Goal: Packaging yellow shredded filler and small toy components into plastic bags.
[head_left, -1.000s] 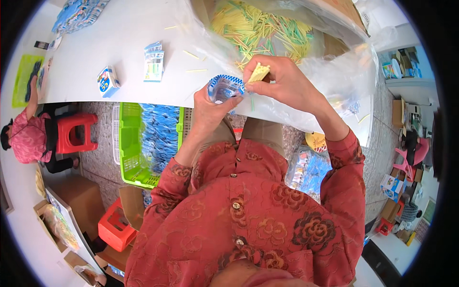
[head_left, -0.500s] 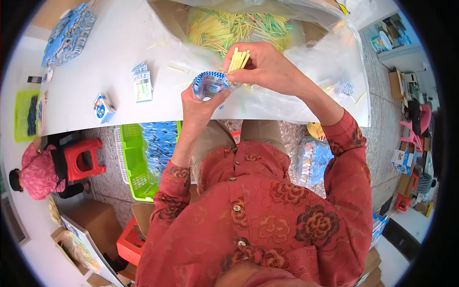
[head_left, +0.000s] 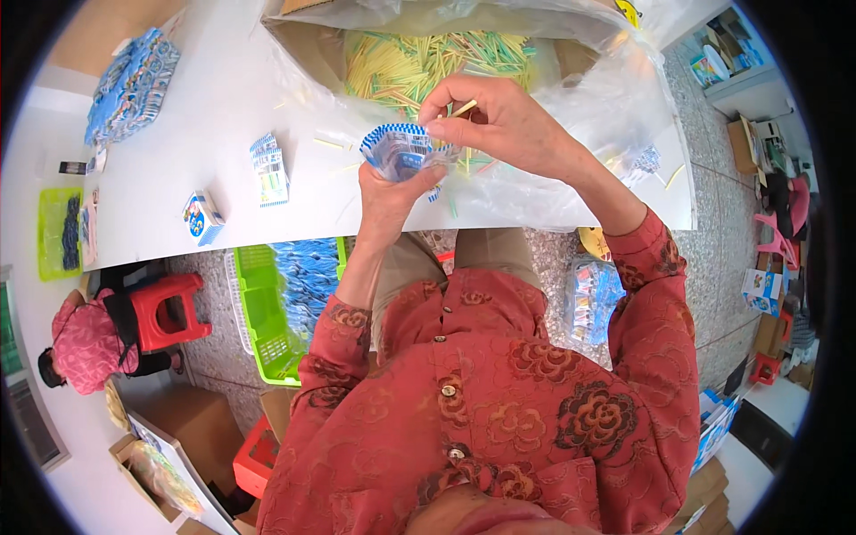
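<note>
My left hand (head_left: 385, 203) is wrapped round a small plastic bag (head_left: 392, 147) with a blue-and-white checked rim, its mouth open and facing up. Beside the rim, my right hand (head_left: 499, 120) is closed with thumb and fingertips together at the bag's right edge. A thin yellow stick (head_left: 465, 108) sticks out from its fingers; whether more are held is hidden. Just beyond the hands lies a plastic-lined box (head_left: 308, 49) with a heap of yellow and green sticks (head_left: 401, 67).
On the white table (head_left: 143, 201) lie a flat packet (head_left: 269, 169), a small blue-and-white packet (head_left: 203, 218) and a pile of blue packaging (head_left: 134, 85). Below the edge stands a green basket (head_left: 267, 312). A person in pink (head_left: 87, 343) is at the left, near a red stool (head_left: 169, 312).
The bunch of yellow sticks that stood up from my right fingers has gone from sight, leaving one showing. My right hand is still beside the bag's mouth. The view has shifted slightly.
</note>
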`<state>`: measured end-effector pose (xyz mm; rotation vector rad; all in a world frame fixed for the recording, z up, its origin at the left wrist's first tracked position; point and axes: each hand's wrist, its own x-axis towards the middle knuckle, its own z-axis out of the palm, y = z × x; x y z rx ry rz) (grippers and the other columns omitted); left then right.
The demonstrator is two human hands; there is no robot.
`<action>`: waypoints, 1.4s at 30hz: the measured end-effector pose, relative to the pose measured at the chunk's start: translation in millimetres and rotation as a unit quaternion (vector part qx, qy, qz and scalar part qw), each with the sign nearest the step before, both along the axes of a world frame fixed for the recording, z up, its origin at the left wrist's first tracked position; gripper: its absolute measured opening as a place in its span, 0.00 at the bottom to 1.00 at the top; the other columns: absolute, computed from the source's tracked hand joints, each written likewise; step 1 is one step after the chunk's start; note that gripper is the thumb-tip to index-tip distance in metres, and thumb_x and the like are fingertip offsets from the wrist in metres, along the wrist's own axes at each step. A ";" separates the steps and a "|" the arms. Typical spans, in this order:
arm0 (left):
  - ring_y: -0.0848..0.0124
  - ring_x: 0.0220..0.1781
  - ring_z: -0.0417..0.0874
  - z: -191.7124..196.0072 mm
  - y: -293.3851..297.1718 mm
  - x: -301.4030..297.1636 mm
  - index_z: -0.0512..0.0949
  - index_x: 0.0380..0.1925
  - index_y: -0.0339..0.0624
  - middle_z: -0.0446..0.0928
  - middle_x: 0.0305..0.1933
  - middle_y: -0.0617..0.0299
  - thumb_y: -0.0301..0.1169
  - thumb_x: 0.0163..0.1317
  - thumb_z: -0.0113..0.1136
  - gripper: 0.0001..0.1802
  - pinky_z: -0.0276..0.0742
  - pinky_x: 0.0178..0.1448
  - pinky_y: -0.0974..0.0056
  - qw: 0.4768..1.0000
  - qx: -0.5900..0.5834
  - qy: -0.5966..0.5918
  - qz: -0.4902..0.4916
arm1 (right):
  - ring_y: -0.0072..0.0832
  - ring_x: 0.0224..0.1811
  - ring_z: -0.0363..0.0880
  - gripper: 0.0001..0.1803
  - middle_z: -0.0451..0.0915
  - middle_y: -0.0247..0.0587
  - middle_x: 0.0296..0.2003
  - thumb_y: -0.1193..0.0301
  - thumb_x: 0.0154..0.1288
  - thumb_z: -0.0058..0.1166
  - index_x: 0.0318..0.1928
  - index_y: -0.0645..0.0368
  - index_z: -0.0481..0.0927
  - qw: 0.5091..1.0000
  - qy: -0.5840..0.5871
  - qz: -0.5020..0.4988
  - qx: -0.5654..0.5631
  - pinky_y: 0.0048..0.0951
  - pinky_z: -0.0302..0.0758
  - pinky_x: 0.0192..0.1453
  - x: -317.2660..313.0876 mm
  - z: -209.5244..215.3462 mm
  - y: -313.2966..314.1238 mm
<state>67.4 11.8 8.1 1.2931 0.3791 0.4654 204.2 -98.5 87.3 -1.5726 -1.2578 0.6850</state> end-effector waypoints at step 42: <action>0.75 0.41 0.78 -0.2 4.1 -14.0 0.73 0.43 0.39 0.77 0.41 0.63 0.19 0.51 0.61 0.17 0.75 0.45 0.69 0.987 -0.133 -0.085 0.038 | 0.11 0.35 0.69 0.04 0.73 0.26 0.31 0.73 0.64 0.50 0.37 0.59 0.72 0.987 0.146 -0.051 0.034 0.17 0.68 0.39 -3.6 -40.9 -13.7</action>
